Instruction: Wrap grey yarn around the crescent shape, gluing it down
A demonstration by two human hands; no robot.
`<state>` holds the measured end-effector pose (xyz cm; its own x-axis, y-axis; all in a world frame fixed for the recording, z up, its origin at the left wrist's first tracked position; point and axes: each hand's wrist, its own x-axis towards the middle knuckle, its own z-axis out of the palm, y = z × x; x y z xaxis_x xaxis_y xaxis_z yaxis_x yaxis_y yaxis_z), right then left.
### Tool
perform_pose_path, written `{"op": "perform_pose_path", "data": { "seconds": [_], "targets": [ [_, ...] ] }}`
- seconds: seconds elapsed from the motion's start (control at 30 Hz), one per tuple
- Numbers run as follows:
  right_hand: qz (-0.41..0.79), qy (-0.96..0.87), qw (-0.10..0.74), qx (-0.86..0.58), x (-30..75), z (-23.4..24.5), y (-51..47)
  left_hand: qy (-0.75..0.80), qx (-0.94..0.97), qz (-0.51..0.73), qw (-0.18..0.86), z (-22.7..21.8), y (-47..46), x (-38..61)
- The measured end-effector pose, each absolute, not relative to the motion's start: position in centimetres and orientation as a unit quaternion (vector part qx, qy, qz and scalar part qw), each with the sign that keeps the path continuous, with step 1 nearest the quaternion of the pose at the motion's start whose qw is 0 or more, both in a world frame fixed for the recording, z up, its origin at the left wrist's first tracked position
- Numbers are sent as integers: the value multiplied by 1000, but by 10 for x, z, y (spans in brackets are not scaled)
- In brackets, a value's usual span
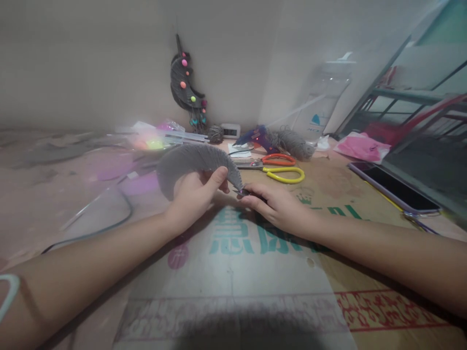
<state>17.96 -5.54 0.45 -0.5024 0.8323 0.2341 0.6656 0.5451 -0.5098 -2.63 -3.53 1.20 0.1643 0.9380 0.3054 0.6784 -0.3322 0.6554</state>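
Observation:
My left hand (199, 192) is closed around the inner curve of a grey yarn-wrapped crescent (197, 158), its thumb lying along the band. The crescent is held upright above the cardboard, its narrow tip pointing down to the right. At that tip, my right hand (279, 206) pinches a small pointed metal tool (240, 193), whose blade meets or nearly meets the yarn. Fingers cover most of this tool, so its exact kind is hidden. Just behind the hands lie scissors (277, 169) with one orange and one yellow handle.
Printed cardboard (233, 272) covers the tabletop. Behind are a glue gun (259, 137), grey yarn (292, 142), a water bottle (323, 99) and pink cloth (363, 146). A phone (396, 187) lies right. A decorated crescent (182, 80) hangs on the wall. Plastic packets (160, 136) sit left.

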Motion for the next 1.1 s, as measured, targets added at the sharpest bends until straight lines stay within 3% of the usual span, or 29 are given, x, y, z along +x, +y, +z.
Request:
{"op": "perform_pose_path", "data": {
  "seconds": [0.33,0.6,1.1],
  "targets": [
    [169,-862,242,-413,181,1,-54,542,743,342,193,13,-34,-26],
    [152,-885,164,-409,177,8,-63,550,742,337,182,13,-30,-27],
    [124,-853,210,-462,183,0,-54,549,743,344,168,13,-30,-27]
  ]
}}
